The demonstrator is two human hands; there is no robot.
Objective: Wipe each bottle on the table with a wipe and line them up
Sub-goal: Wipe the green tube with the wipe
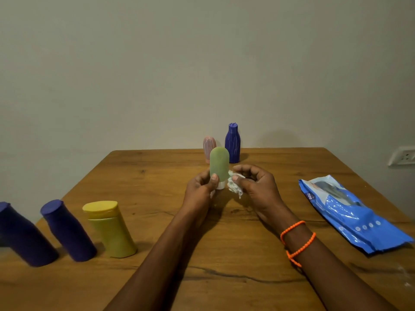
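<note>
Two hands at frame centre | left hand (200, 189) grips rounded matte green bottle (219, 164), thumb on it | right hand (258, 187) fingers curled, pinching crumpled white wipe (234, 186) beside the bottle

The leftmost purple bottle (21, 236) is cut by the frame's left edge (its side unseen).

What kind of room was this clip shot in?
Probably a room in a home, though little shows. A wooden table stands against a plain painted wall with a socket. On it are toiletry-type bottles, such as the yellow bottle, and a blue pack of wipes.
</note>
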